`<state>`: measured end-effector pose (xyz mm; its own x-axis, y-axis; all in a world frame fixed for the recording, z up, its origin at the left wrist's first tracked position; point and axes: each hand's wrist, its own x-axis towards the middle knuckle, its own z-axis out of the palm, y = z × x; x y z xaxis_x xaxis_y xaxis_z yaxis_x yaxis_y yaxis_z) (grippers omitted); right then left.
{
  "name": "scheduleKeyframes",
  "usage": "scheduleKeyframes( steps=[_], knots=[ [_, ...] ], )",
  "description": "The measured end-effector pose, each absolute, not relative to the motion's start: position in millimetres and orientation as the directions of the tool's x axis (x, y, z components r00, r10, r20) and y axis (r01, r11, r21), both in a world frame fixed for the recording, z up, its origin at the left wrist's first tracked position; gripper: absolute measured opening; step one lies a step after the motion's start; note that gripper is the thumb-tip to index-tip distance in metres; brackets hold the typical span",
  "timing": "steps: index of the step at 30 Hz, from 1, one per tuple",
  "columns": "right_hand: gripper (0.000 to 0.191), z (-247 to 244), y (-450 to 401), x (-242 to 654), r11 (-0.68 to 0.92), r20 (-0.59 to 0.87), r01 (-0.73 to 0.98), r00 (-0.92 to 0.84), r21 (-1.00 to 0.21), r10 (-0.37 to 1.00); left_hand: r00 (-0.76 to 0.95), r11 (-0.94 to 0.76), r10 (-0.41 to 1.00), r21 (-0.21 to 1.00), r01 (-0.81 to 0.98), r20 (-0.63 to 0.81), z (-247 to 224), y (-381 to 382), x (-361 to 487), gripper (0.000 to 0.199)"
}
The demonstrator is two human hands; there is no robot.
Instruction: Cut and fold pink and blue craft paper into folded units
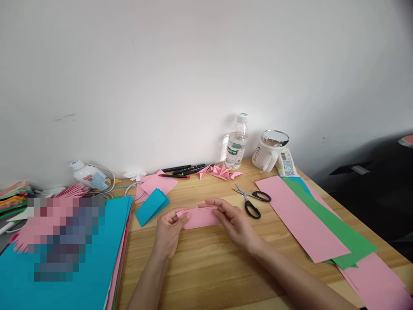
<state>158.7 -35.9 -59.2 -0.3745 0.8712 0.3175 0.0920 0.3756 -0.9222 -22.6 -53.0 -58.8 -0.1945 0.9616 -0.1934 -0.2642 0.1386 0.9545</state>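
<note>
A folded strip of pink paper (pixel 201 218) is held level above the wooden table between my two hands. My left hand (pixel 170 226) pinches its left end, thumb on the near face. At the right end, my right hand (pixel 234 221) grips it with the thumb in front and fingers along the top edge. Just left of my left hand lies a folded blue paper (pixel 151 206). Black-handled scissors (pixel 250 200) rest with blades apart, beyond my right hand.
Pink and green paper strips (pixel 300 219) overlap on the right. A blue sheet stack (pixel 97 262) covers the left. Along the wall stand a water bottle (pixel 237 144) and a white mug (pixel 266 155), with black pens (pixel 189 169) and folded pink pieces (pixel 222 172) nearby.
</note>
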Motion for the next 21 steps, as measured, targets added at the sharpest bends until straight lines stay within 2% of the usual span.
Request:
scheduleKeyframes(
  steps=[11, 18, 21],
  knots=[
    [0.028, -56.6, -37.7, 155.8, 0.329, 0.286, 0.071, -0.348, -0.942, 0.893, -0.213, 0.121, 0.962, 0.964, -0.238, -0.174, -62.1, -52.5, -22.2, 0.027],
    [0.028, -57.5, -36.1, 157.9, 0.302, 0.265, 0.057, -0.342, -0.952, 0.901, -0.142, 0.163, 0.966, 0.937, -0.308, -0.215, -57.9, -52.5, -20.4, 0.030],
    [0.030, -58.7, -35.4, 157.1, 0.238, 0.217, 0.016, -0.354, -0.971, 0.909, -0.153, 0.172, 0.959, 0.919, -0.354, -0.238, -57.4, -52.2, -20.2, 0.028]
  ],
)
